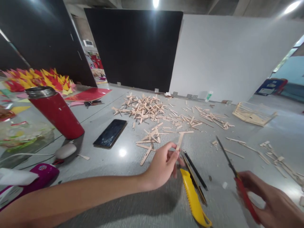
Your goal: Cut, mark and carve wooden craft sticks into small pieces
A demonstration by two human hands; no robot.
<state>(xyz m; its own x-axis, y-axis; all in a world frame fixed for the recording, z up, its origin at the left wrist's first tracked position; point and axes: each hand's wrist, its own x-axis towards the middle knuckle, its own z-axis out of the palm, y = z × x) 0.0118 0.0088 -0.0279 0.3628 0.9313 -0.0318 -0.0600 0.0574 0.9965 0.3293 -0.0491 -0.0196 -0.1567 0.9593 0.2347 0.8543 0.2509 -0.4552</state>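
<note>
My left hand (163, 164) is pinched on a short wooden craft stick (180, 141) that points up and away, just above the grey table (147, 209). My right hand (273, 199) at the lower right is closed round the red handles of a pair of scissors (231, 166), whose dark blades point up and left toward the stick. Between my hands lie a yellow utility knife (193, 199) and a black pen (195, 171). A pile of wooden craft sticks (144, 109) is spread across the table's middle.
A red flask (55, 112) with a metal lid stands at the left, next to a black phone (110, 133) lying flat. A white mouse (65, 151), a magenta case (41, 174) and coloured paper shapes (38, 79) fill the left side. A stick-built frame (253, 114) sits far right.
</note>
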